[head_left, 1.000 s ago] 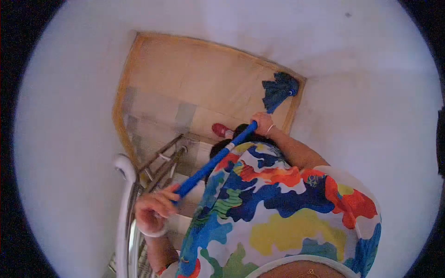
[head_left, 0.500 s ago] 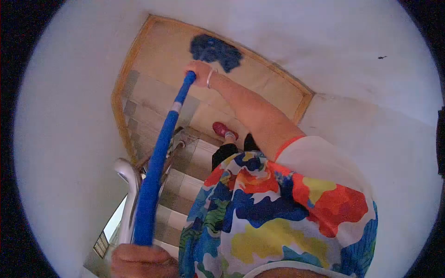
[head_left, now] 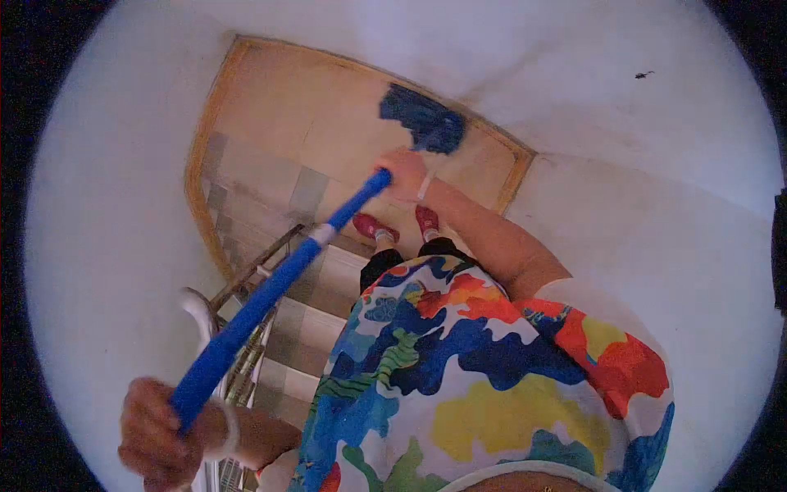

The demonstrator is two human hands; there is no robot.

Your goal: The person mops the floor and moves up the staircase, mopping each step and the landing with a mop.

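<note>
A mop with a blue pole [head_left: 266,293] slants across the view, its dark blue head [head_left: 422,119] spread on the tan landing floor [head_left: 299,98] near the far wall. My left hand [head_left: 160,435] is closed at the pole's near, upper end. Lower down, my right hand [head_left: 403,174] wraps round the pole, close above the mop head. The short stretch of pole beyond that hand is hidden behind it.
Stairs [head_left: 307,340] go down to the left of my body, beside a metal handrail [head_left: 197,316]. A brown border [head_left: 197,156] edges the landing along the white walls [head_left: 607,213]. My red shoes [head_left: 375,227] stand on the landing.
The mop head has moved right along the far wall. My right hand has shifted right and nearer, my left hand left and outward, tilting the pole. My second shoe now shows.
</note>
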